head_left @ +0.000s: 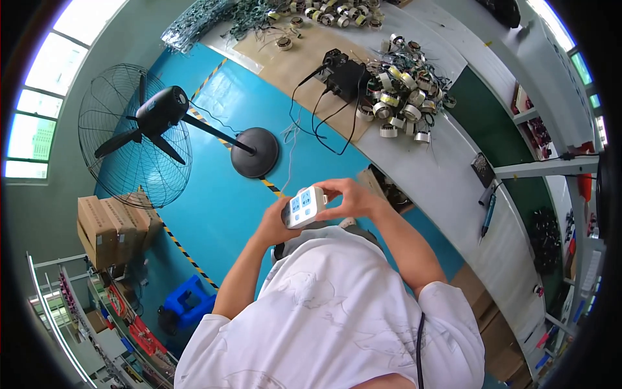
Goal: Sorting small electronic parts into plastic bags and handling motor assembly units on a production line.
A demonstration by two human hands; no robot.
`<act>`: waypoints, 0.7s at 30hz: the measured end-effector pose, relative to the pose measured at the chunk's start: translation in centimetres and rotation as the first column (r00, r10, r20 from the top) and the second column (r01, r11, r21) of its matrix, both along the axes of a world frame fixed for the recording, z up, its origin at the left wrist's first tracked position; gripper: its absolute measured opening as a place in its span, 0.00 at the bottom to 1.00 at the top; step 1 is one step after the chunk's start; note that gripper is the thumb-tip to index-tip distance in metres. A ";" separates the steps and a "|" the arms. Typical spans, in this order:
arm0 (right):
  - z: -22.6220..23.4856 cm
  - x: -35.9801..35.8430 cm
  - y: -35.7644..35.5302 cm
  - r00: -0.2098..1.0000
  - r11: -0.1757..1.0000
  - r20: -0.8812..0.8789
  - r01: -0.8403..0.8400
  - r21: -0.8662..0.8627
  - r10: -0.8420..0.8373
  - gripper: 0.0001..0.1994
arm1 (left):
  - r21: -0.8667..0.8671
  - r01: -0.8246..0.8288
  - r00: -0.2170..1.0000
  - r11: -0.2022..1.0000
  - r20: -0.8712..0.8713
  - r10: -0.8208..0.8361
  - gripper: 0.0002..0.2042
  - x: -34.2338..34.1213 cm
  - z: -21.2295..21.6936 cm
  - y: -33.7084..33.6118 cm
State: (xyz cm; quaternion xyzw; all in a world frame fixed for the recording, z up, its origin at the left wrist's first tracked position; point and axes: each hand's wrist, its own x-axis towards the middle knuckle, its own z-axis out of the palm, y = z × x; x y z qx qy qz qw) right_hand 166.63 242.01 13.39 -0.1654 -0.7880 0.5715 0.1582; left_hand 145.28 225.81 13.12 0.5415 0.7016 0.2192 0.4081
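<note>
Held in front of my body is a white power strip with light-blue socket faces, tilted with its sockets facing up. My left hand is closed round its left end. At its right end, my right hand grips with thumb and fingers curled about the edge. A thin pale cord runs over the floor beyond the strip; whether it joins the strip is hidden behind it.
A black floor fan stands on the blue floor at left, its round base ahead of me. Brown cartons and a blue plastic container are at left. The long workbench at right bears piled small motors and a black device.
</note>
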 end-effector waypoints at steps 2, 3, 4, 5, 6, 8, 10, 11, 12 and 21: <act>-4.1 -0.9 1.5 0.997 0.583 -0.069 -0.039 -0.812 -0.029 0.23 | 0.044 -0.083 0.994 0.996 0.082 0.079 0.37 -1.7 0.5 1.0; -5.3 -1.8 2.3 0.994 0.648 0.099 0.049 -0.760 0.041 0.23 | 0.122 -0.098 0.992 0.988 0.097 0.086 0.35 -2.8 0.4 1.1; -7.7 -3.1 2.4 0.995 0.649 0.100 0.058 -0.759 0.027 0.23 | 0.124 -0.085 0.993 0.989 0.097 0.073 0.35 -3.5 0.8 1.5; -10.7 -4.6 1.7 0.971 0.954 0.241 0.078 -0.289 -0.006 0.28 | 0.141 -0.204 0.952 0.969 0.258 0.163 0.33 -3.9 2.0 2.0; -12.7 -6.1 0.9 0.931 0.965 0.348 0.014 0.263 -0.108 0.33 | 0.132 -0.323 0.877 0.937 0.414 0.244 0.32 -4.2 3.2 2.3; -14.0 -9.4 -0.4 0.901 0.964 0.430 -0.064 0.258 -0.055 0.38 | 0.029 -0.311 0.871 0.950 0.409 0.273 0.33 -5.2 4.5 2.4; -14.4 -14.2 -0.9 0.941 0.941 0.328 -0.040 0.336 -0.077 0.39 | 0.127 -0.372 0.806 0.920 0.536 0.252 0.36 -7.4 5.1 2.8; -15.1 -16.5 -0.6 0.950 0.949 0.301 -0.016 0.315 -0.084 0.36 | 0.207 -0.341 0.802 0.917 0.572 0.170 0.39 -8.9 5.1 3.3; -15.7 -18.6 -0.1 0.950 0.951 0.301 -0.021 0.308 -0.076 0.36 | 0.200 -0.347 0.801 0.917 0.571 0.179 0.39 -10.9 5.5 3.9; -26.4 -22.9 2.9 0.945 0.989 0.309 0.070 0.131 -0.107 0.11 | 0.301 -0.495 0.686 0.815 0.711 0.155 0.37 -19.5 12.2 4.5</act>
